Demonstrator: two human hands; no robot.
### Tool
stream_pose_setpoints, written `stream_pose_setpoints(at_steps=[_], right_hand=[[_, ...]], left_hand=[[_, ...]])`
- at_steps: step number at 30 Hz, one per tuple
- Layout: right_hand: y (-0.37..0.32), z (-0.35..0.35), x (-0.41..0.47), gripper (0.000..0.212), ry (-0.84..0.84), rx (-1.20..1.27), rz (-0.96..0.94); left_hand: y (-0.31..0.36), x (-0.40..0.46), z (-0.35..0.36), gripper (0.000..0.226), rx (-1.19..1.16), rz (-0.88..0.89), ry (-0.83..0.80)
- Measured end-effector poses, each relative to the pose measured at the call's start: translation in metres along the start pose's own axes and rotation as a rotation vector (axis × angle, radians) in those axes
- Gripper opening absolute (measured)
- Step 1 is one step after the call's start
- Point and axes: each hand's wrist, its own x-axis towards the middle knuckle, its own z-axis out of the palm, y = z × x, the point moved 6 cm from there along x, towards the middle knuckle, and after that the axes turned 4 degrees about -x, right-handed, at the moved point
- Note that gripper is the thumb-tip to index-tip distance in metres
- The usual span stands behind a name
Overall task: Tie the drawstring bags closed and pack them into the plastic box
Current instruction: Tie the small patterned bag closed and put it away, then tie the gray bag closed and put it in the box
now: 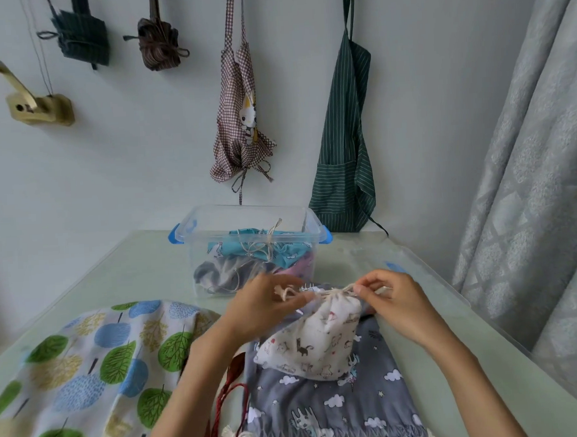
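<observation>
my left hand (263, 301) pinched the cream cord (286, 293) on one side of the white bag (315, 342), and my right hand (390, 301) pinched the cord's other end at the gathered neck. the fingers covered most of the knot, so i could not tell how far it was tied. the white bag lay on a grey bag (327, 406) with clouds, which was flat on the table (421, 361); its lower edge ran out of view and its cord tassels were cut off at the bottom. beside it to the left lay red cords (227, 392), their ends hidden under my forearm and past the edge. a big tree-print cloth (88, 372) covered the left of the table; whether it was a bag i could not make out. the clear box (248, 247) with blue clips stood just beyond my hands, holding tied bags, a teal one (282, 248) on top; those beneath were a blur through the plastic. on the wall behind hung a checked apron (240, 120) and a green striped one (345, 148), their tops cut off.
</observation>
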Motion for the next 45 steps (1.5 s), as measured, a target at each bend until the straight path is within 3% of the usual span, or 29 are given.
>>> stream_pose_setpoints(at_steps=[3, 5, 8, 11, 15, 18, 23, 26, 27, 30, 34, 37, 40, 45], right_hand=[[0.009, 0.004, 0.000, 0.010, 0.026, 0.260, 0.113], [0.010, 0.012, -0.003, 0.012, -0.075, 0.345, 0.180], [0.003, 0.031, -0.016, 0.025, -0.382, 0.224, 0.155], [0.008, 0.056, -0.024, 0.039, -0.493, 0.034, 0.046], [0.015, 0.065, -0.013, 0.016, -0.272, 0.012, -0.009], [-0.008, 0.039, 0.015, 0.029, -0.011, 0.071, -0.067], [-0.065, -0.001, 0.082, 0.024, 0.301, 0.430, -0.186], [-0.081, -0.003, 0.114, 0.008, 0.416, 0.269, -0.217], [-0.079, 0.004, 0.126, 0.007, 0.354, 0.102, -0.169], [-0.056, 0.041, 0.142, 0.016, -0.070, -0.436, -0.001], [-0.068, 0.044, 0.142, 0.026, 0.024, -0.405, -0.141], [-0.075, 0.074, 0.142, 0.039, -0.248, -0.418, -0.226], [-0.058, 0.096, 0.142, 0.048, -0.460, -0.565, -0.104], [-0.053, 0.096, 0.144, 0.055, -0.353, -0.614, -0.090]], left_hand=[[-0.006, -0.010, 0.007, 0.078, 0.173, -0.110, -0.311], [-0.013, -0.020, 0.014, 0.076, 0.407, -0.125, -0.405], [-0.023, -0.027, 0.019, 0.050, 0.602, -0.115, -0.305], [-0.027, -0.027, 0.022, 0.033, 0.615, -0.084, -0.206], [-0.019, -0.018, 0.014, 0.023, 0.553, -0.057, -0.112], [0.002, 0.004, -0.027, 0.014, 0.411, -0.054, 0.052], [0.037, 0.064, -0.109, 0.015, 0.254, 0.001, 0.363], [0.036, 0.095, -0.136, 0.019, 0.309, -0.005, 0.489], [0.030, 0.104, -0.137, 0.022, 0.390, -0.038, 0.479], [-0.005, 0.122, -0.116, 0.037, 0.621, -0.123, 0.250], [-0.037, 0.125, -0.088, 0.040, 0.601, -0.123, 0.000], [-0.045, 0.121, -0.068, 0.038, 0.602, -0.184, -0.214], [-0.055, 0.124, -0.065, 0.042, 0.618, -0.262, -0.222], [-0.060, 0.123, -0.067, 0.038, 0.705, -0.293, -0.084]])
